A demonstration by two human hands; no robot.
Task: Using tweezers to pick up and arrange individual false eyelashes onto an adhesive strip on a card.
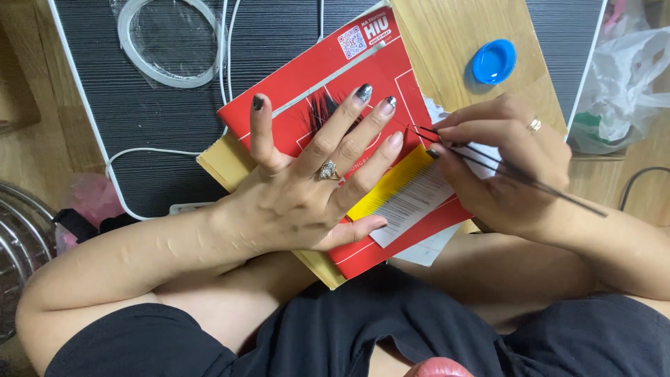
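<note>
From the head camera, the left hand [317, 188] lies flat with fingers spread on a red rectangular cardboard package [363, 77], pressing it down without gripping anything. The package rests on the person's lap, over a yellowish flat card [223, 164] and against a dark ribbed mat [139, 112]. The right hand [506, 167] pinches thin black metal tweezers [488, 157] between thumb and fingers, their tips reaching toward dark lash fibres [322, 108] on the package. A round blue plastic cap [494, 61] sits on the wooden surface [447, 35] nearby.
</note>
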